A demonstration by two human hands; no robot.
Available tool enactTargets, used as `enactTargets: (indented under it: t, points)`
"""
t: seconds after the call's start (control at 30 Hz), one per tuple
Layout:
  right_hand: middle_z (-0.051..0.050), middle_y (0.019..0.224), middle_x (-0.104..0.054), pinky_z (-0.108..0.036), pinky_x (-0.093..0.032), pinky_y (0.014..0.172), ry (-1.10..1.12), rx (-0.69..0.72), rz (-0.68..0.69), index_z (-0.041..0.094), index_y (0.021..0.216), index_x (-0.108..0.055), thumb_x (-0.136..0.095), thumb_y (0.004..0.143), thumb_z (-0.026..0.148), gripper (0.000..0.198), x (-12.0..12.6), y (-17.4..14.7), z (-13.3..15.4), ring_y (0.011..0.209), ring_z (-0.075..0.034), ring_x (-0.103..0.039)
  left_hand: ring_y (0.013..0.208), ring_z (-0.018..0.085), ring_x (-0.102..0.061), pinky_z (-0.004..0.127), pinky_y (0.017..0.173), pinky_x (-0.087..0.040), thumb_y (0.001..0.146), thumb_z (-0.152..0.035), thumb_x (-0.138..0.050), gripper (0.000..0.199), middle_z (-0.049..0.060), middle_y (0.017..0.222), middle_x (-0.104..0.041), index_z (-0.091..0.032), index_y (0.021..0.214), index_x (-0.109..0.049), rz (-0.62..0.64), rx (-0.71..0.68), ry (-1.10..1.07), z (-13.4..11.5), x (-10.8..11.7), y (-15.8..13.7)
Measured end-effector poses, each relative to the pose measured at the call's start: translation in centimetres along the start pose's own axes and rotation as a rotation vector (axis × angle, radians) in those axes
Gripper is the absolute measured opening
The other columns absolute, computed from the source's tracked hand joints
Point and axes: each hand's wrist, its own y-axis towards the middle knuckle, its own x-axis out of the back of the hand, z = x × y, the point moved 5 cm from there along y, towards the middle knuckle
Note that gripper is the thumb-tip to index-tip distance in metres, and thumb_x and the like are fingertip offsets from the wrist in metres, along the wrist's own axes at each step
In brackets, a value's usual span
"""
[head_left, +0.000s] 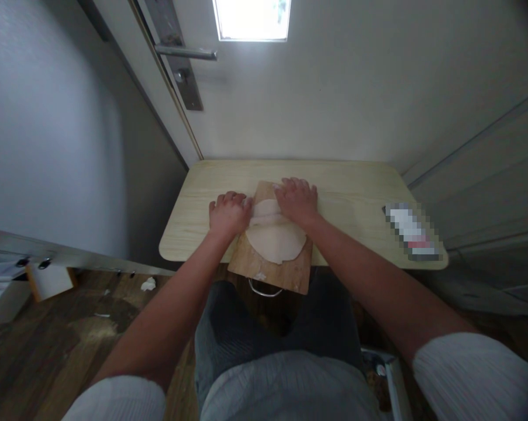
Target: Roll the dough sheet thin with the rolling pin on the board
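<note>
Lying flat on a wooden board [285,279], a thin round of dough [276,242] is approx. mid-desk [355,193], w/ a pale rolling pin [267,219] across its far half. L hand [231,213] sits palm-down by the pin's L end, R hand [299,199] by its R end; fingers bend fwd, but can't tell if they grip, undersides hidden. Board's near end juts past the desk edge. Containers: open box [393,386], lower R, has sth brown inside, can't ID; white box [7,304], far L, w/ papers [0,271], unclear if in or on it. Pixelated flat item [410,231] on desk's R side.
</note>
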Motion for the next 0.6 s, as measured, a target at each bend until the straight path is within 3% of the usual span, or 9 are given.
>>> enactTargets:
  t: [0.27,0.6]
  points:
    - [-0.018,0.124,-0.064,-0.048,-0.030,0.101,0.043,0.053,-0.088,0.014,0.124,-0.063,-0.029,0.102,0.049,0.053,0.1,1.3,0.4,0.114,-0.031,-0.053,0.116,0.034,-0.052,0.049,0.094,-0.040,0.101,-0.050,-0.016,0.062,0.017,0.122,-0.062,-0.018,0.119,-0.066,-0.012,0.053,-0.026,0.3,0.1,1.5]
    - [-0.018,0.125,-0.063,-0.050,-0.028,0.102,0.037,0.060,-0.054,0.015,0.126,-0.061,-0.026,0.103,0.051,0.056,-0.1,2.2,0.7,0.116,-0.031,-0.051,0.114,0.033,-0.054,0.047,0.092,-0.042,0.102,-0.049,-0.013,0.064,0.017,0.119,-0.063,-0.017,0.115,-0.067,-0.030,0.063,-0.031,0.6,-0.3,2.6]
